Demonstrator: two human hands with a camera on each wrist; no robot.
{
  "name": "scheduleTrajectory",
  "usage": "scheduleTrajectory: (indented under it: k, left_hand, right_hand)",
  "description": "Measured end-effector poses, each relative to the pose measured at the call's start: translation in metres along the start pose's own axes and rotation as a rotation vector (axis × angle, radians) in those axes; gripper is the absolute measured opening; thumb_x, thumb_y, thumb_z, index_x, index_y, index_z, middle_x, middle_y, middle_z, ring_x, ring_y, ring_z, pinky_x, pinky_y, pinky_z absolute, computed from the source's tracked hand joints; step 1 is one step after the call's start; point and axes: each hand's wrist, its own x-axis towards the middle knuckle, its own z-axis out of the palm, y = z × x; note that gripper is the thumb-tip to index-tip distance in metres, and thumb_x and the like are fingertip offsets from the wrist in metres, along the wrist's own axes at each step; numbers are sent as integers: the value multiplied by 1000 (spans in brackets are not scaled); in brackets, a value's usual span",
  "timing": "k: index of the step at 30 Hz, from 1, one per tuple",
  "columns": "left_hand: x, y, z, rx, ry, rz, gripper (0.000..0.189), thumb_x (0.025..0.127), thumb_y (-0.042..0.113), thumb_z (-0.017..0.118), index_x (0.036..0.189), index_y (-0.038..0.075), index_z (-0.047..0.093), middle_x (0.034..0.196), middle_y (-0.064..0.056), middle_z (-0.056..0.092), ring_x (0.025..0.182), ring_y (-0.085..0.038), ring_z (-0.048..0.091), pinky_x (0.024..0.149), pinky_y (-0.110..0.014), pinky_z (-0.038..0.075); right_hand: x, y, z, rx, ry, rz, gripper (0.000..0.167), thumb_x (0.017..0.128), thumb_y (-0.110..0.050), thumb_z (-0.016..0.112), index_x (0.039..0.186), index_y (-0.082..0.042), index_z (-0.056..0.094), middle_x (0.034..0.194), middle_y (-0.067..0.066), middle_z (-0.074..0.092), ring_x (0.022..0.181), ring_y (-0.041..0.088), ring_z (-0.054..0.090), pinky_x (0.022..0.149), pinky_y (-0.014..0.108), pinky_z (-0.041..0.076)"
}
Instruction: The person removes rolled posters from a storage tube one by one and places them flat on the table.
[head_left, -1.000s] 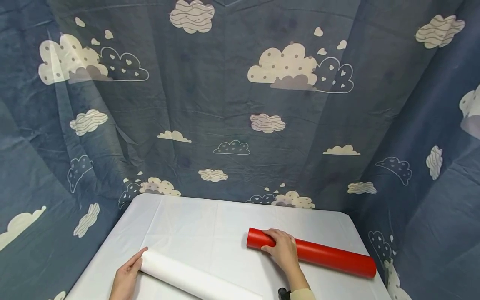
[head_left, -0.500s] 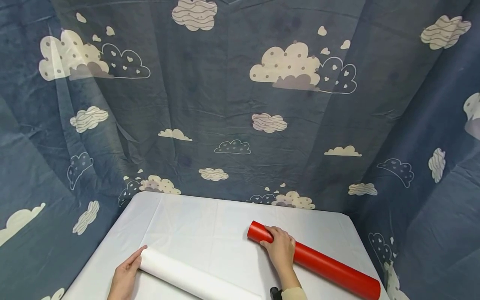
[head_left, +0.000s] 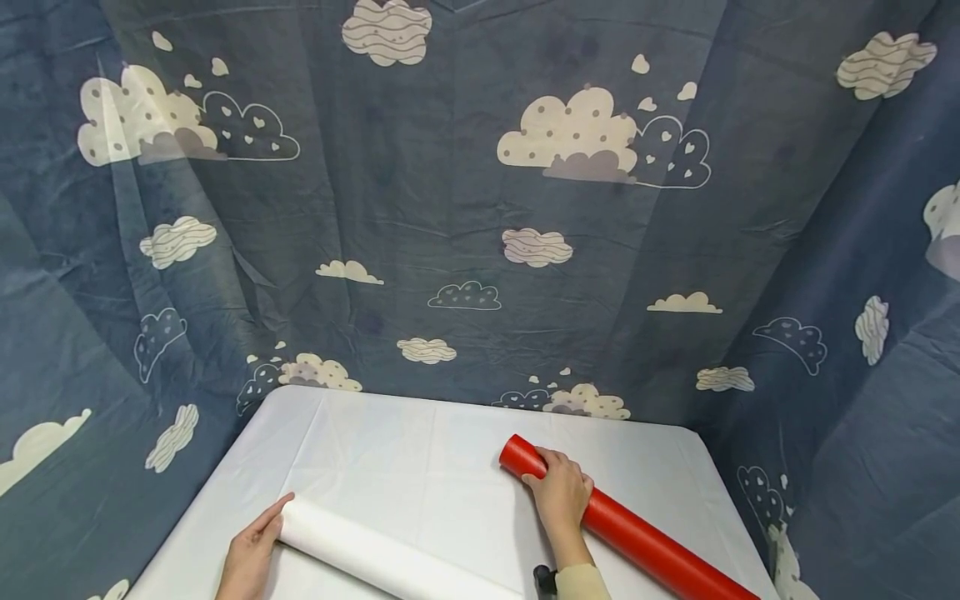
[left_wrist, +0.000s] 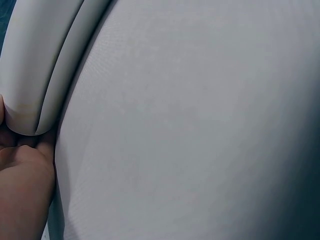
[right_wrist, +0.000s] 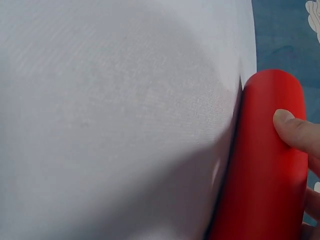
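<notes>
My left hand (head_left: 249,550) holds the upper left end of a white roll (head_left: 375,550), which slants across the front of the table. In the left wrist view a lengthwise edge shows along the white roll (left_wrist: 37,65), and the fingers reach under its end. Farther right, my right hand (head_left: 561,500) grips a red roll (head_left: 645,537) near its far end. The thumb lies on top of the red roll (right_wrist: 265,165) in the right wrist view, with the other fingers along its far side. The near ends of both rolls run out of the head view.
A white-covered table (head_left: 420,467) with rounded far corners bears both rolls. Dark blue curtains (head_left: 450,208) with cloud prints hang behind it and on both sides. A black object (head_left: 545,578) sits at my right wrist, by the sleeve.
The red roll has turned: its near right end has swung toward me out of view, and its far end has moved slightly farther away. My left hand and the white roll have hardly moved.
</notes>
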Motion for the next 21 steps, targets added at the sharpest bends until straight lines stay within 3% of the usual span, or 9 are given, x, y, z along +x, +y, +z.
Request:
scheduleTrajectory:
  k: [3,7,9,11,15,17,21]
  left_hand:
    - [0,-1,1,-9,9,-1,54,112,39,52,161,16,47,123,48,55,159,-7,30,122,-16,35]
    - [0,-1,1,-23,8,0,53,113,35,51,161,15,45,121,48,55,161,-10,28,125,-19,33]
    - [0,-1,1,-25,12,2,52,113,35,52,161,15,46,119,48,55,159,-6,30,124,-17,34]
    - [-1,-1,1,-22,14,9,52,113,35,52,161,15,46,118,49,55,151,9,34,120,-12,35]
    - [-2,-1,2,-31,19,24,52,113,35,52,160,13,47,115,48,56,117,35,40,111,-4,38]
    - [-2,-1,2,-42,16,32,51,113,33,52,159,11,47,114,48,57,105,40,40,107,-1,38]
    - [-2,-1,2,-56,14,38,50,113,31,52,159,10,47,115,47,58,102,41,41,105,0,38]
  right_hand:
    - [1,-1,0,6,1,13,56,79,-21,94,131,-15,75,131,18,73,119,40,64,96,56,41]
    - [3,-3,0,-4,-5,24,56,79,-21,94,132,-14,74,130,18,73,118,41,63,95,57,42]
    - [3,-3,0,-11,-7,29,57,79,-22,94,132,-14,74,130,19,73,118,41,64,96,58,43]
    - [4,-4,0,-12,-9,36,57,79,-22,94,132,-15,75,130,19,73,117,41,64,96,57,43]
    - [4,-4,-1,-12,-1,41,56,79,-22,94,131,-15,75,130,18,74,116,41,64,94,56,43]
    - [4,-3,0,-15,-4,43,56,79,-22,94,131,-15,75,130,18,73,116,40,64,94,56,42]
    - [4,0,0,-23,-12,34,57,80,-24,94,132,-16,74,131,18,73,117,40,64,94,56,43]
